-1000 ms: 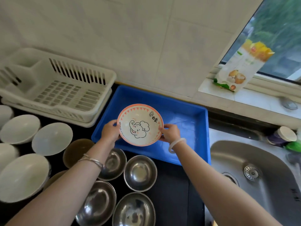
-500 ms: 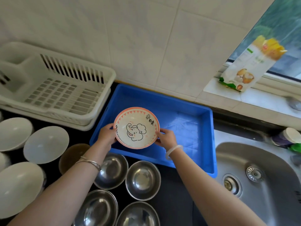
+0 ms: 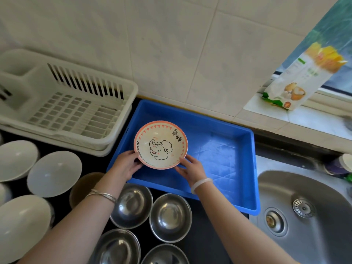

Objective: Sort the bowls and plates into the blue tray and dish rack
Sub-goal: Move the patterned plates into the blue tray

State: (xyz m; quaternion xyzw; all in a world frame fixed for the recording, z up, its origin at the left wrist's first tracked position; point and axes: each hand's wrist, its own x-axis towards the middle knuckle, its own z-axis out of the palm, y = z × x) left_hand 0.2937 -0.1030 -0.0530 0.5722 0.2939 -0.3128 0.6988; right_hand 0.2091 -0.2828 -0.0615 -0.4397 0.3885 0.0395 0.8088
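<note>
The elephant bowl [image 3: 161,144], pink-rimmed with a cartoon elephant inside, is upright over the near-left part of the tray [image 3: 228,141], inside its walls. The left hand [image 3: 126,164] holds its near-left rim and the right hand [image 3: 192,169] its near-right rim. The fingers [image 3: 185,159] of each are curled against the edge, so both hands are closed on the bowl. Seen from straight above, it may be resting on the tray floor or held just over it; I cannot tell which.

It is the only dish seen in the tray. No dish is seen in the rack [image 3: 76,111], which stands just left of the tray. So the sort looks to be at its very start: this bowl is the first one in, and for it only the letting go remains.

Nearly everything else is left to do. On the black table [image 3: 202,242] four steel bowls [image 3: 170,216] stand nearest the person. A brown bowl [image 3: 83,187] is beside them, partly under the left forearm. Several white bowls [image 3: 54,173] lie further left, some cut off by the frame edge. No flat plate is in view. Which kind goes to the rack is not shown.

Right of the tray is the sink [image 3: 304,216]; above it a packet [image 3: 301,79] leans on the sill [image 3: 314,121].
</note>
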